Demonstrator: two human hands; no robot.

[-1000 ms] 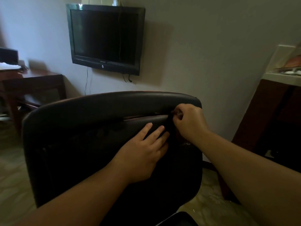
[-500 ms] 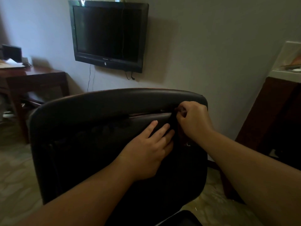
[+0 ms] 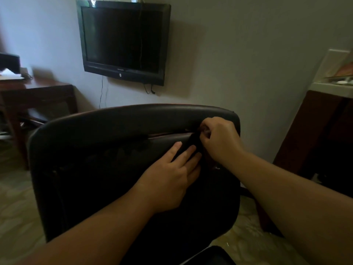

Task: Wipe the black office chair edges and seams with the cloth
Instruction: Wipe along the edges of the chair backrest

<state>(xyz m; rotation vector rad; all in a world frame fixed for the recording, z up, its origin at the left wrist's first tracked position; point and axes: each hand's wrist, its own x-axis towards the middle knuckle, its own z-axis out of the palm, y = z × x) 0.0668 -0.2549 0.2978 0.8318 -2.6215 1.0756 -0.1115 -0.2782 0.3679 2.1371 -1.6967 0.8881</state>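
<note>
Centrally, right hand (image 3: pixel 219 140): fingers curled, pinching a dark cloth (image 3: pixel 194 141) at the horizontal seam near the upper right corner of the black office chair (image 3: pixel 95 159) back. Cloth: dark, hard to tell from the upholstery; a narrow strip of it shows just below the fingertips, lying over the seam. Its full extent cannot be made out.

Left hand (image 3: pixel 172 176): fingers straight and spread a little, laid flat against the chair back just below the seam, fingertips touching the cloth's lower edge. It holds nothing.

Chair back: black, padded, rounded corners, top edge curved; seam runs across its upper part with a thin reddish line showing along it. A further dark rounded part of the chair shows at the bottom edge of the view.

Television (image 3: pixel 124 41): black, flat, screen dark, mounted on the wall above and behind the chair, cables hanging beneath it.

Wooden table (image 3: pixel 38 92): dark reddish, at left against the wall, with a dark box and white papers on top.

Wooden cabinet (image 3: pixel 321 140): dark, at right, pale top.

Floor (image 3: pixel 15 207): pale, patterned.
</note>
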